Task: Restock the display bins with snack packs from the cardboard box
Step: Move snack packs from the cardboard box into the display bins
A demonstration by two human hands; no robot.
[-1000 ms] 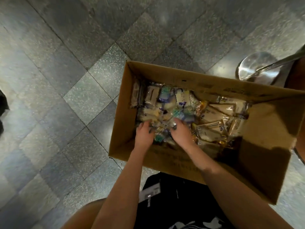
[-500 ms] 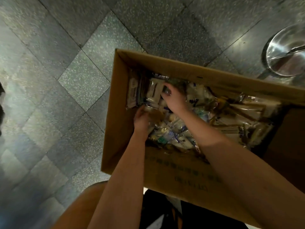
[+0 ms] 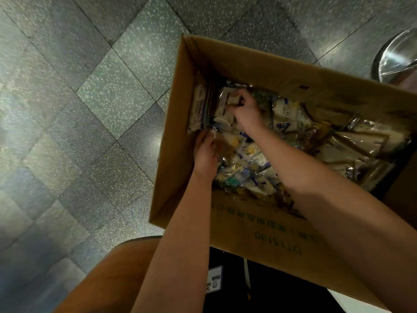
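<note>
An open cardboard box (image 3: 259, 224) stands on the floor, with several clear-wrapped snack packs (image 3: 250, 163) piled loosely inside. My right hand (image 3: 246, 109) reaches into the far left corner and pinches a pale snack pack (image 3: 223, 105) that stands among others against the left wall. My left hand (image 3: 205, 154) lies lower along the same wall, fingers down among the packs; whether it grips one is hidden. No display bins are in view.
Grey speckled floor tiles (image 3: 101, 109) spread to the left and behind the box. A shiny metal stand base (image 3: 397, 57) sits at the upper right. My knee (image 3: 108, 279) and dark clothing (image 3: 259, 288) show at the bottom.
Both hands have shifted from the middle of the pile toward the box's left wall. My right hand went to the far corner and took hold of a pack. The camera has come closer.
</note>
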